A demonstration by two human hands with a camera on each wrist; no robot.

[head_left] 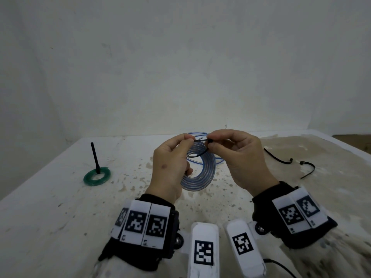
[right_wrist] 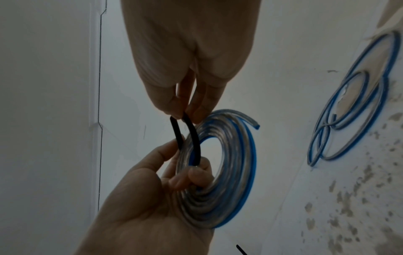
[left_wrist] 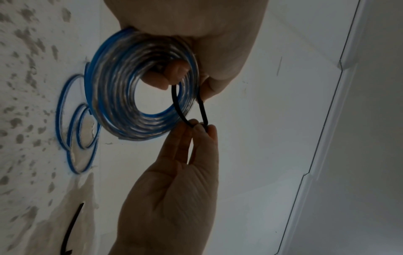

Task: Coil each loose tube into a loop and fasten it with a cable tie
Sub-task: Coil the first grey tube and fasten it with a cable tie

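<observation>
Blue coil (head_left: 198, 169) sat gripped in the left hand (head_left: 170, 163) while the right hand (head_left: 239, 155) pinched the cable tie (head_left: 200, 141) looped around it, so threading the tail and cinching looked next.

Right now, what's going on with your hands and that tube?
Left hand holds blue coil, pinches black cable tie. Right hand pinches tie's head. Tie looped, not cinched. Nothing in the way.

A stained white table (head_left: 60, 217) stands against a plain pale wall (head_left: 180, 57) in dim light.
</observation>
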